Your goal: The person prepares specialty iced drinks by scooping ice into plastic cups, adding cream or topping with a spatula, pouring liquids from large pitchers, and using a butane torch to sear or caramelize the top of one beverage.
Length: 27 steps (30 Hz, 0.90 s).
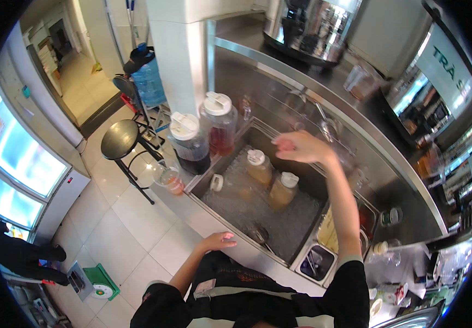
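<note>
My right hand (299, 146) reaches over the far side of an ice-filled steel basin (320, 168). It is blurred, with bent fingers, and whether it holds anything is unclear. Below it, two capped bottles of pale-brown liquid (260, 169) (284, 192) stand tilted in the ice (256, 221). A third white-capped clear container (236, 184) lies partly sunk at the left. My left hand (219, 241) hovers by the counter's front edge, fingers loosely extended and nothing in them. A metal scoop (260, 237) rests in the ice near that side.
Left of the basin are white-lidded pitchers of dark (190, 143) and red liquid (219, 123), and a plastic cup (172, 180). Metal food pans (316, 262) sit at its right. A round stool (120, 139), a dial scale (100, 283) and a lit display fridge (22, 143) stand leftward.
</note>
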Motion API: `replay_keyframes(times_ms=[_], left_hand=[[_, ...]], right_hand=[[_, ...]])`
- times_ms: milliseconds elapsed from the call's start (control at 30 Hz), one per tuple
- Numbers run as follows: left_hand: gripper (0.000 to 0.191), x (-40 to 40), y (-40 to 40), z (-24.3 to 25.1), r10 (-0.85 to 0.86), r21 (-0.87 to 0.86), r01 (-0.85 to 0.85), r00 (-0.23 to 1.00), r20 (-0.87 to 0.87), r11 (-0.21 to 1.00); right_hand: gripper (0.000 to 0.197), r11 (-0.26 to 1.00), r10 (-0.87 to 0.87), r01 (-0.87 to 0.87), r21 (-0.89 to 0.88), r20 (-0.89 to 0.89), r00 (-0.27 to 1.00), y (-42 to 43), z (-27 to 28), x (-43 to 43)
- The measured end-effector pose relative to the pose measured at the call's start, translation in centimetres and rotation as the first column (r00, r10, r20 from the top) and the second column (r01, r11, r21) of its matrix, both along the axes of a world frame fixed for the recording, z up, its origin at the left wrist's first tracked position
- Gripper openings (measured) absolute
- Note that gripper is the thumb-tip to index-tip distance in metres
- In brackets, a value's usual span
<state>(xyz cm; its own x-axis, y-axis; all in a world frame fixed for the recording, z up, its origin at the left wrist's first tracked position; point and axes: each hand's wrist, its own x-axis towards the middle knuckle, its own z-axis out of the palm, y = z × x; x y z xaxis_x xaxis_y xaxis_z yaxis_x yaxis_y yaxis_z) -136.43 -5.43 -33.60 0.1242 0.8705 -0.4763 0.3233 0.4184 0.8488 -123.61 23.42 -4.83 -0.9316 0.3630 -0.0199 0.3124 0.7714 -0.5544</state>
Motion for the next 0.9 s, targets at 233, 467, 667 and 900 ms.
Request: replay_keyframes(times_ms=[233, 467, 667, 900], left_hand=[[0.060, -2.7, -2.4, 0.4, 0.115, 0.021, -0.115, 0.993, -0.027, 0.993], [0.048, -4.2, -3.5, 1.1, 0.192, -0.046, -0.188, 0.976, 0.102, 0.981], [0.028, -3.1, 2.3, 7.8, -0.019, 0.331, -0.044, 0.983, 0.184, 0.942], [0.013, 7.0, 12.1, 21.0, -0.293, 0.730, 0.085, 0.942, 0.163, 0.678]], right_hand=[[0.046, 0.927, -0.292, 0.359, 0.104, -0.398, 0.870, 7.1, -9.4, -20.3], [0.053, 0.899, -0.434, 0.392, -0.195, -0.278, 0.857, 4.4, -12.1, -14.1], [0.043, 0.847, -0.467, 0.353, -0.397, -0.242, 0.850, -6.0, -6.0, 0.8], [0.041, 0.809, -0.539, 0.502, -0.305, -0.047, 0.841, -16.7, -5.1, 15.1]])
